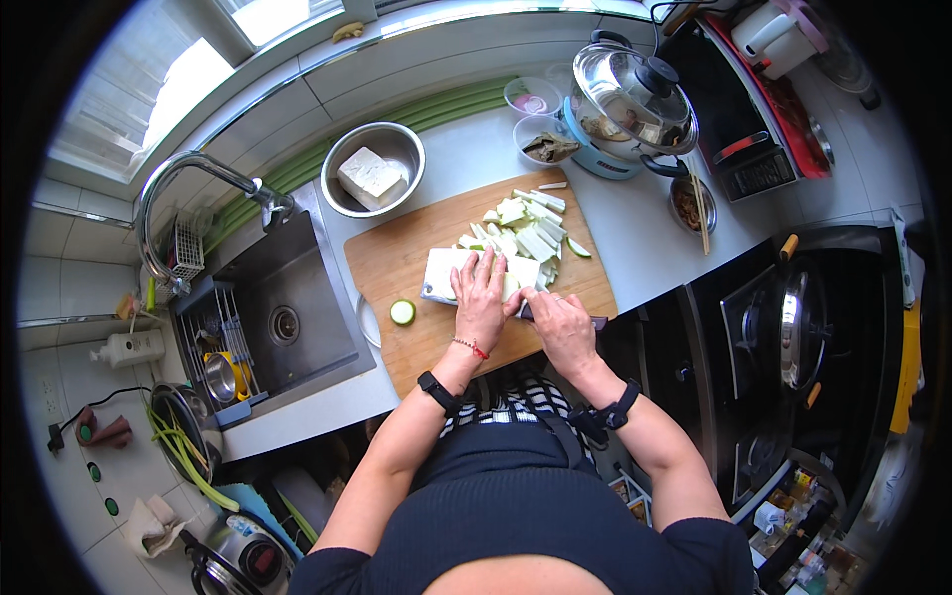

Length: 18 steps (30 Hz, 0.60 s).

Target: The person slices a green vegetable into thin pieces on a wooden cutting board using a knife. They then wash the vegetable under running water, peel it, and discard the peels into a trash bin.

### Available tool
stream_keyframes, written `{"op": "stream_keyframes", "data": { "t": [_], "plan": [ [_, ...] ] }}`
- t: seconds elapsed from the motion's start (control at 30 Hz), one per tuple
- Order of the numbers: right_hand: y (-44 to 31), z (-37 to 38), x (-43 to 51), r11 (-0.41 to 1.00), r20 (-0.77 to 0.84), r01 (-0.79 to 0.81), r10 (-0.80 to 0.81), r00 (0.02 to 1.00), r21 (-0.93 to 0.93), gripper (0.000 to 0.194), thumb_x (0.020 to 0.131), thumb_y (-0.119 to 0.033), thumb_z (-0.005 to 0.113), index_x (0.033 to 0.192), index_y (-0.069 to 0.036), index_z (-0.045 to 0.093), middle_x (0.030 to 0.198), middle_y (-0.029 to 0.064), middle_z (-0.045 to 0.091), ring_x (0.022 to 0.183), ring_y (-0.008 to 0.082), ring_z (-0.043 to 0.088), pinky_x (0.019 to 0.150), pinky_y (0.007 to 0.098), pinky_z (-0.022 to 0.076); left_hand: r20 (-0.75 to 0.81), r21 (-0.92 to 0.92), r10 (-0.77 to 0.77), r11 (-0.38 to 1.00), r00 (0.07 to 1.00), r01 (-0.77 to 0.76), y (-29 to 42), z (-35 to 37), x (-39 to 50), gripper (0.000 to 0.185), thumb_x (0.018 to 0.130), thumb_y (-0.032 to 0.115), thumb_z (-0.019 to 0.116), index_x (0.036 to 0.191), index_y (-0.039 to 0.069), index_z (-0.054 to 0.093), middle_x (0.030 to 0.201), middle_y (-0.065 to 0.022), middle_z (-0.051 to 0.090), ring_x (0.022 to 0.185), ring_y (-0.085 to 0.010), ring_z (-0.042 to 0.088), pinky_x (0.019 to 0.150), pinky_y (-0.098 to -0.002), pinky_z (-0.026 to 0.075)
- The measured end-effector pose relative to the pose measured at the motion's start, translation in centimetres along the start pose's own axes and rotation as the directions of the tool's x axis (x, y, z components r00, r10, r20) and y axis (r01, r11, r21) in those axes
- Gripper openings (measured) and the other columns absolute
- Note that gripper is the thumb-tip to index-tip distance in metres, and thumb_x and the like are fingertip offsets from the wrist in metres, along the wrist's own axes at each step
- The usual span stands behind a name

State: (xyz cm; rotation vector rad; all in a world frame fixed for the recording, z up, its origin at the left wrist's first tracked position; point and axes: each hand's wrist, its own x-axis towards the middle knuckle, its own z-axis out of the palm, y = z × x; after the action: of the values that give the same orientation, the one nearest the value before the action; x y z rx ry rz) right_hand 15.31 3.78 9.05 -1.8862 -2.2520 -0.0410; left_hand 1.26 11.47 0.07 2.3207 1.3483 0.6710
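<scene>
A wooden cutting board (424, 357) lies on the counter before me. My right hand (559, 327) grips the dark handle of a kitchen knife (599, 323), whose broad blade lies across the board. My left hand (480, 297) rests spread on the blade, over pale green slices that are partly hidden by my fingers. Beyond my hands is a heap of cut pale green vegetable strips (532, 227), with a loose green-edged slice (578, 248) at its right. A round zucchini-like end piece (402, 312) sits at the board's left.
A steel bowl (336, 186) holding a white tofu block (366, 177) stands behind the board. Left is a sink (312, 357) with a curved faucet (149, 201). At the back right are plastic bowls, a lidded electric pot (606, 165) and a small bowl with chopsticks (699, 204). A stove lies right.
</scene>
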Motion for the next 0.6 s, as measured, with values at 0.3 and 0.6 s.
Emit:
{"op": "stream_keyframes", "data": {
  "t": [0.3, 0.6],
  "plan": [
    [0.5, -1.3, -1.2, 1.000, 0.055, -0.014, 0.015, 0.998, -0.013, 0.045, 0.085, -0.007, 0.058, 0.129, -0.010, 0.055, 0.089, 0.0020, 0.060, 0.085, 0.0163, 0.063, 0.076, 0.0324, 0.0472, -0.091, -0.107, 0.004, 0.994, 0.996, -0.013, -3.4, -0.7, 1.1, 0.052, 0.089, 0.024, 0.067, 0.136, 0.002, 0.056, 0.143, -0.0182, 0.051, 0.135, -0.0379, 0.042, 0.116, -0.0561, 0.027],
    [3.4, -5.9, -4.9, 0.990, 0.076, -0.124, 0.119, 0.990, 0.072, 0.059, 0.072, -0.011, 0.080, 0.126, -0.008, 0.056, 0.091, 0.0047, 0.065, 0.087, 0.0195, 0.066, 0.076, 0.0348, 0.0452, -0.033, -0.159, -0.046, 0.987, 0.998, 0.040, -7.6, -1.7, 0.5, 0.049, 0.085, 0.007, 0.068, 0.132, 0.001, 0.056, 0.133, -0.0193, 0.054, 0.130, -0.0382, 0.046, 0.113, -0.0456, 0.038]
  ]
}}
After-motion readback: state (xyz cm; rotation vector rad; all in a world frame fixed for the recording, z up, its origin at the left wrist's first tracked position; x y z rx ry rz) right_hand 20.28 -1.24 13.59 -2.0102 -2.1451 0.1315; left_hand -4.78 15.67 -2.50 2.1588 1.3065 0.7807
